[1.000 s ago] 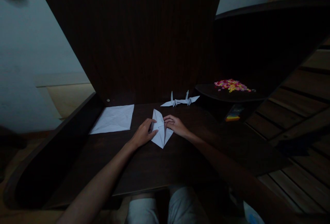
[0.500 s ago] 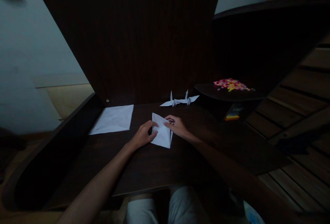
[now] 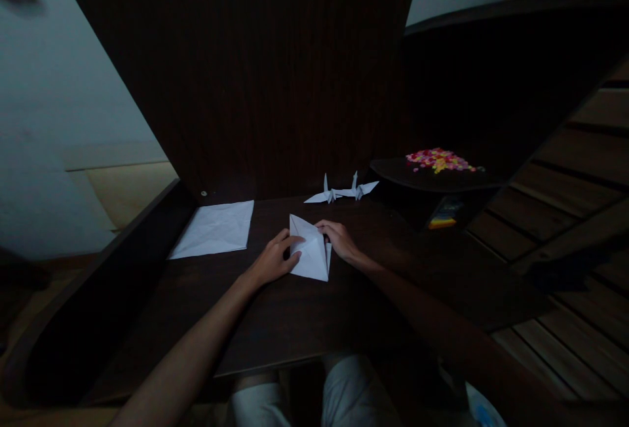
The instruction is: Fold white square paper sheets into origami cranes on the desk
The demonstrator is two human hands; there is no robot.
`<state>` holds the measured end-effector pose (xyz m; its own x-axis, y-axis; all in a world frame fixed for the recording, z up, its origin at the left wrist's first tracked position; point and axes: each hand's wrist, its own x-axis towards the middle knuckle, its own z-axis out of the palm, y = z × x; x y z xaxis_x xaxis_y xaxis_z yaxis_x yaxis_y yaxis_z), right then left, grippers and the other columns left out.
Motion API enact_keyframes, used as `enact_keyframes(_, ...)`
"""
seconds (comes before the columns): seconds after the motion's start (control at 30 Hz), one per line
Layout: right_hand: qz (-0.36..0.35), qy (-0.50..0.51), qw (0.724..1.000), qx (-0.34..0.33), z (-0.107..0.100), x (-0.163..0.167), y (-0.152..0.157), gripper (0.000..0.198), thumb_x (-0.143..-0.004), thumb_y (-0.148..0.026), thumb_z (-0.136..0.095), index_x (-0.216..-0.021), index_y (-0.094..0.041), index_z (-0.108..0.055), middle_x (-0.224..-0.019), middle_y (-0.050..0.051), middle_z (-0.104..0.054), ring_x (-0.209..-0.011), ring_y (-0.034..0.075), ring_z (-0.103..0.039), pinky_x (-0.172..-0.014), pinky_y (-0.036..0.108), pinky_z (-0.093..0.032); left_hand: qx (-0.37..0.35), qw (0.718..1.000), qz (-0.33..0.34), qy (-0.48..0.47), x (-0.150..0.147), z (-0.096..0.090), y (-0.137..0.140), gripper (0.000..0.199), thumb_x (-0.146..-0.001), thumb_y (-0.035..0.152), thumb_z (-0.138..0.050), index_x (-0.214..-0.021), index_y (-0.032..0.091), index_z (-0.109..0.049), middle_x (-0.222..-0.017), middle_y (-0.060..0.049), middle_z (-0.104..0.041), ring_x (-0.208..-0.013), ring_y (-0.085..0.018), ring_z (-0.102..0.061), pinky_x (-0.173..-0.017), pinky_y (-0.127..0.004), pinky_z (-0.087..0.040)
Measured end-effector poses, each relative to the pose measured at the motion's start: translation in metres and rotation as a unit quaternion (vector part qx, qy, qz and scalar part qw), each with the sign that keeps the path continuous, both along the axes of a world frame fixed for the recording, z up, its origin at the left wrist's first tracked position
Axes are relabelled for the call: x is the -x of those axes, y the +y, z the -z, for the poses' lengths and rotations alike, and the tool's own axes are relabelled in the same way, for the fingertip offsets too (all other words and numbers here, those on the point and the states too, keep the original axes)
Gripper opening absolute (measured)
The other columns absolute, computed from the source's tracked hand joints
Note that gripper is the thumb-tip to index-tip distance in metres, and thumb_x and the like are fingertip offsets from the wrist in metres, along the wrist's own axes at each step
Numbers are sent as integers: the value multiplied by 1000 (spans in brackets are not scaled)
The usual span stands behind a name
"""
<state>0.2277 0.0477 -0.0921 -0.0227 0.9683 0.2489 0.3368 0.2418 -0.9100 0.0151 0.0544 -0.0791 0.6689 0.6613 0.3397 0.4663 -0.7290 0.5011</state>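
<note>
A folded sheet of white paper (image 3: 310,260) lies on the dark desk between my hands, its upper corner pointing away and a loose layer showing along the right side. On its left edge rests my left hand (image 3: 276,257), thumb and index finger spread apart on the paper and pressing it down. My right hand (image 3: 338,238) pinches the paper's upper right edge with curled fingers; the fingertips are partly hidden behind the fold. Two white paper cranes (image 3: 328,195) stand side by side just beyond, near the back panel.
White square paper sheets (image 3: 216,227) lie at the desk's left, beside a raised side board (image 3: 113,283). On a low corner shelf (image 3: 422,181) at right sits a heap of small pink, red and yellow pieces (image 3: 439,160). Beneath it is a yellow-edged item (image 3: 442,222).
My right fingers have drawn back slightly to the right, at the paper's edge. The paper's lower corner has shifted a little to the right. My left hand stays nearly in place.
</note>
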Motion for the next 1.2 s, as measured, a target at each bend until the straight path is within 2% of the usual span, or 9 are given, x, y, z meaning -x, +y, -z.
enact_keyframes(0.1, -22, 50, 998, 25, 2, -1, 3, 32, -83, -24, -35, -86, -17, -66, -87, 4, -67, -78, 16, -60, -58, 23, -42, 0, 1000, 0, 9, 0, 0, 0, 37, -85, 24, -52, -121, 20, -58, -107, -8, -52, -100, -22, -54, -90, -35, -45)
enact_keyframes(0.23, -35, 76, 995, 47, 5, 1, 5, 22, -77, -20, -44, -87, -17, -64, -83, 3, -66, -79, 15, -60, -65, 24, -44, 4, 1000, -17, 13, -1, 1, 0, 43, -84, 24, -53, -127, 20, -54, -104, -8, -51, -98, -22, -54, -89, -34, -46)
enact_keyframes(0.4, -51, 52, 997, 10, 6, 4, 4, 18, -73, -22, -58, -90, -16, -62, -81, 3, -65, -78, 14, -59, -71, 26, -45, 18, 1000, -22, -8, -1, 2, 2, 46, -81, 24, -55, -127, 20, -51, -104, -7, -50, -97, -21, -53, -90, -34, -44)
enact_keyframes(0.63, -58, 31, 998, -14, 6, 4, 1, 24, -70, -24, -66, -92, -16, -62, -84, 3, -64, -73, 13, -56, -64, 25, -44, 30, 997, -14, -63, 0, 5, 6, 48, -78, 22, -59, -124, 17, -49, -107, -7, -55, -98, -21, -53, -91, -35, -43)
enact_keyframes(0.8, -79, 37, 996, -8, 5, 6, -1, 29, -68, -27, -69, -94, -16, -62, -82, 2, -62, -66, 11, -53, -59, 24, -42, 75, 989, -35, -119, -3, -1, 2, 39, -78, 32, -63, -114, 18, -55, -104, -6, -61, -93, -20, -58, -84, -32, -45)
enact_keyframes(1.07, -119, 40, 992, -31, 3, 16, -11, 26, -71, -27, -70, -93, -16, -62, -77, 0, -60, -65, 10, -52, -61, 24, -44, 85, 979, -66, -174, -6, 0, 4, 22, -78, 38, -63, -82, 17, -68, -78, -2, -61, -71, -15, -56, -66, -26, -43)
enact_keyframes(1.2, -115, 29, 992, -38, 4, 18, -12, 27, -70, -25, -70, -94, -16, -63, -76, 0, -60, -64, 10, -53, -59, 23, -43, 119, 970, -58, -203, -5, 1, 8, 19, -77, 35, -64, -78, 17, -70, -77, -3, -63, -74, -16, -58, -70, -27, -43)
